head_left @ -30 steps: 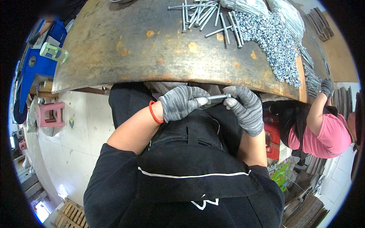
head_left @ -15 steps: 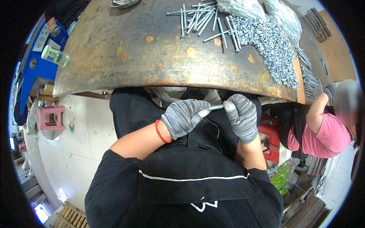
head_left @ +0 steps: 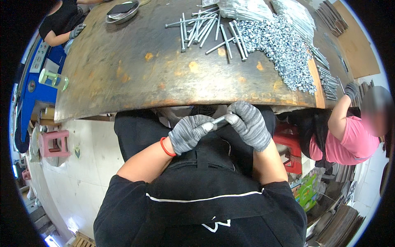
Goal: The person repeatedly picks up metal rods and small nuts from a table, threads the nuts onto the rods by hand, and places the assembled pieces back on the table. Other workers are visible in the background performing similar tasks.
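Note:
A silvery bolt (head_left: 219, 120) spans the gap between my two gloved hands, just off the table's near edge and over my lap. My left hand (head_left: 190, 134), in a grey knitted glove, is closed around one end of it. With thumb and fingers, my right hand (head_left: 251, 126) pinches the other end, tilted slightly upward. Whether a nut sits under the right fingertips is hidden. Beyond my hands, long loose bolts (head_left: 201, 29) lie crisscrossed on the metal table (head_left: 135, 78). A wide heap of small shiny nuts (head_left: 284, 53) spreads to their right.
Clear plastic bags (head_left: 246, 10) lie behind the nuts. Smaller bolts (head_left: 328, 83) are at the right, near a co-worker in pink (head_left: 349, 140). Another person's gloved hand (head_left: 77, 31) rests at the far left. A metal bowl (head_left: 132, 15) and a pink stool (head_left: 54, 144) also show.
The view has shifted, and the far-left person shows more. My right hand has turned, its fingers reaching further over the bolt's end, and the bolt slants more. Both hands still hold it.

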Tool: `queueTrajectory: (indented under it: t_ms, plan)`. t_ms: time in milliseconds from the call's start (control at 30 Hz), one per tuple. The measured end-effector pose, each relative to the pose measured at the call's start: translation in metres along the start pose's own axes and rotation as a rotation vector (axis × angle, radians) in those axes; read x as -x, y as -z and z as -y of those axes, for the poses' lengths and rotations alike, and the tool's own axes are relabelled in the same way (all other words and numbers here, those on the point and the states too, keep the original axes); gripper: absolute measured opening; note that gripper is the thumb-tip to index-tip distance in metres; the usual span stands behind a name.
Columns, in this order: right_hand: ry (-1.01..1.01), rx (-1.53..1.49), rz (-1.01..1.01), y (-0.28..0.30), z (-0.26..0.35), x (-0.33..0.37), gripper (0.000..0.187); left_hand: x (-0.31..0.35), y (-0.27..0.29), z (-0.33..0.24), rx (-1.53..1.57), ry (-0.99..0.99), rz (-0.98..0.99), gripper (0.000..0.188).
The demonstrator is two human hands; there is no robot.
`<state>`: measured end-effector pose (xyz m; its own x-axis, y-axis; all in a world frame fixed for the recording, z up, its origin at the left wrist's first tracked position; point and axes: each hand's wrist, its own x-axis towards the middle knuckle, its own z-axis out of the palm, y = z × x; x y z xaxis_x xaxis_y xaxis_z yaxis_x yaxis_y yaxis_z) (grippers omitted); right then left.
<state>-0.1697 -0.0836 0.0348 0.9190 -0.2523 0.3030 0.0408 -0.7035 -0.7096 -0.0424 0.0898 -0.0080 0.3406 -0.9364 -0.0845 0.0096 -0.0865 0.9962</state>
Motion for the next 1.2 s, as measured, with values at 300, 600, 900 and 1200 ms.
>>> queueTrajectory:
  t_ms: [300, 600, 900, 1200]
  plan:
    - [-0.568, 0.187, -0.351, 0.03, -0.167, -0.05, 0.033, -0.019, 0.014, 0.015, 0.392, 0.417, 0.057, 0.03]
    - [-0.996, 0.705, -0.38, 0.08, -0.187, -0.067, 0.042, -0.032, 0.017, 0.021, 0.381, 0.277, 0.011, 0.032]
    - [-0.481, -0.208, -0.187, 0.02, -0.068, -0.04, 0.019, -0.034, 0.007, 0.002, 0.139, 0.222, -0.074, 0.025]
    - [-0.439, -0.678, -0.096, -0.025, -0.025, 0.005, 0.02, -0.012, 0.006, -0.002, -0.428, -0.028, -0.152, 0.028]
